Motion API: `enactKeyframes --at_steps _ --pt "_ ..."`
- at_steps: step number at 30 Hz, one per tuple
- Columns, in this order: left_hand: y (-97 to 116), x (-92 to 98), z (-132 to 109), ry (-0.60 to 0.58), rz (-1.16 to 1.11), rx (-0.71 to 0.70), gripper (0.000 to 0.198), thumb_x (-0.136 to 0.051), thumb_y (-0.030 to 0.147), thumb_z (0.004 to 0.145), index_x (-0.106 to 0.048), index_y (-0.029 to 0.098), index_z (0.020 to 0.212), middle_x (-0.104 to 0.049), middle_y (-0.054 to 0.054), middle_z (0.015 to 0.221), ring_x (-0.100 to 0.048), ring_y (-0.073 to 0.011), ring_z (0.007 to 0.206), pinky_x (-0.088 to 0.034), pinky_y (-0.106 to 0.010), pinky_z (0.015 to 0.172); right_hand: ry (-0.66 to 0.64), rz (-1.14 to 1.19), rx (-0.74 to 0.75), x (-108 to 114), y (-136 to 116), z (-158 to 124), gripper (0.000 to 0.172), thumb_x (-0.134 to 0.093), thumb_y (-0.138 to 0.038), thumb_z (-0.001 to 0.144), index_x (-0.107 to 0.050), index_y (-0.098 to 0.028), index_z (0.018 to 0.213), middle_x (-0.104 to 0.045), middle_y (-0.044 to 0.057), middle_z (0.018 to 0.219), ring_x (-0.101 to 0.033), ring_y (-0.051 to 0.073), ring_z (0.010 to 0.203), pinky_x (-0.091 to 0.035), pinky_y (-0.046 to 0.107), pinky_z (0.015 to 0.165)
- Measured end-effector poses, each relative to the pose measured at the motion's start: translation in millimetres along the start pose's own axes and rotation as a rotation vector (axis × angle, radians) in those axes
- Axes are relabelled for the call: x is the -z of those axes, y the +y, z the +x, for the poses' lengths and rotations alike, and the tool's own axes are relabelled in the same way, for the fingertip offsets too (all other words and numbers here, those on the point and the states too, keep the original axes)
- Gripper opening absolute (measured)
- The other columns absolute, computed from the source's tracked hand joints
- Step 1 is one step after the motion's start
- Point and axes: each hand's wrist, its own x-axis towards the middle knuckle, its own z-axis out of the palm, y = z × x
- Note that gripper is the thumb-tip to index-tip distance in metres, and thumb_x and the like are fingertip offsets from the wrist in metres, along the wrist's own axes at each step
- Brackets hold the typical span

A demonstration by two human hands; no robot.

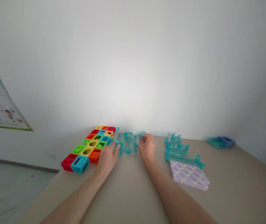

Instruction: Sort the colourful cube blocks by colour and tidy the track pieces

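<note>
Many blocks [92, 148] already sit in rows, with some teal tracks [123, 143] beside them; other tracks [184, 158] lie apart, rightward. The right hand [147, 148] pinches one track [136, 136]; whether the left hand [107, 157] grips another track [117, 135] is unclear.

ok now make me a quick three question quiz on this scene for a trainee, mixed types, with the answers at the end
1. True or false: the coloured cubes are nearer the left hand than the right hand.
2. Multiple choice: what lies on the camera's side of the teal pieces that are right of the right hand?
a) wall poster
b) purple lattice-patterned item
c) coloured cubes
3. Short answer: what is at the fingertips of the right hand?

Key:
1. True.
2. b
3. A curved, see-through teal part.
</note>
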Motion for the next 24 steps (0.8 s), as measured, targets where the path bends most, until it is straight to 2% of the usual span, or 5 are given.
enactKeyframes --at_steps 5,8,14,18,24 --pt "0.6 -5.6 -1.8 -0.019 -0.05 0.016 0.031 -0.04 0.031 0.095 -0.067 0.016 0.092 -0.063 -0.016 0.119 -0.057 -0.0288 0.118 -0.048 -0.043 0.096 -0.09 -0.137 -0.061 -1.8 7.4 -6.3 0.027 -0.044 -0.004 0.064 -0.055 -0.018 0.084 -0.059 0.006 0.081 -0.057 0.019 0.072 -0.048 0.029 0.066" --pt "1.7 -7.0 -3.7 -0.033 -0.099 0.062 0.035 -0.043 0.036 0.093 -0.062 0.014 0.112 -0.055 -0.018 0.13 -0.049 -0.0303 0.126 -0.043 -0.048 0.103 -0.14 -0.229 -0.045 6.4 2.9 -7.0 0.037 -0.04 0.001 0.061 -0.059 -0.015 0.089 -0.063 0.008 0.084 -0.058 0.02 0.078 -0.047 0.031 0.073" --pt "-2.6 -8.5 -9.0 -0.064 -0.199 0.064 0.078 -0.062 0.048 0.08 -0.028 0.02 0.144 -0.039 -0.018 0.141 -0.04 -0.0337 0.132 -0.043 -0.051 0.102 -0.235 -0.406 0.11 52.9 -16.8 -9.1 0.044 -0.048 -0.003 0.072 -0.061 -0.013 0.113 -0.057 0.016 0.119 -0.047 0.03 0.113 -0.033 0.045 0.1" --pt "-8.1 -12.2 -8.2 -0.113 -0.197 0.085 0.057 -0.055 0.037 0.087 -0.037 0.021 0.139 -0.037 -0.017 0.141 -0.042 -0.0337 0.132 -0.042 -0.051 0.103 -0.267 -0.742 0.104 92.7 -7.9 -15.1 0.045 -0.052 -0.008 0.075 -0.059 -0.008 0.119 -0.05 0.025 0.126 -0.04 0.038 0.123 -0.027 0.052 0.101" --pt "-8.6 -17.2 -4.0 -0.084 -0.135 0.047 0.042 -0.047 0.021 0.089 -0.048 0.014 0.13 -0.039 -0.019 0.141 -0.042 -0.0331 0.132 -0.04 -0.05 0.106 -0.362 -0.991 0.011 122.5 10.2 -18.6 0.04 -0.045 -0.008 0.082 -0.058 -0.01 0.12 -0.059 0.02 0.106 -0.055 0.032 0.097 -0.039 0.042 0.082"
